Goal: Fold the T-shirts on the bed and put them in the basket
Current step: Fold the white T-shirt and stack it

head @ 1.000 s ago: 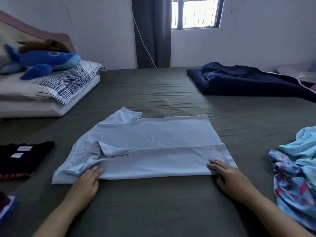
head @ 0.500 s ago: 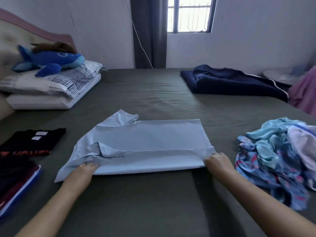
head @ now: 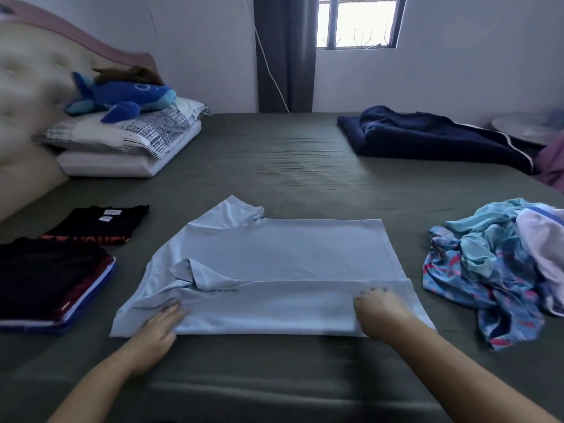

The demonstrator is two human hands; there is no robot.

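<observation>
While motion blur smears the padded beige headboard [head: 21,96] at far left, I can't read its edges, and the orange print on the folded black T-shirt [head: 100,224] is cut by its fold, unreadable. The near stack of dark folded T-shirts [head: 52,282] runs off the left edge. No basket in view from my feed. At far right a purple cloth [head: 552,166] and a pale round object [head: 525,129] are cropped and blurry, can't identify them.

The pale blue T-shirt [head: 274,254] lies flat mid-bed, lengthwise across my view, its near edge folded over itself into a band. My left hand [head: 158,328] rests on the band's left end near the bunched sleeve, fingers fairly straight, pressing cloth; fingertips blurred. My right hand [head: 381,309] sits on the band's right end, fingers curled; whether they pinch fabric I cannot tell.

A rumpled heap of light blue, patterned and white clothes [head: 500,264] lies right of the shirt, apart from it. The bed [head: 290,166] has a dull green sheet. Two stacked pillows [head: 128,148] at the back left carry a blue plush whale [head: 122,96]. A navy blanket [head: 427,138] sits at the back right. White walls, a dark curtain [head: 285,53], a barred window [head: 357,21].
</observation>
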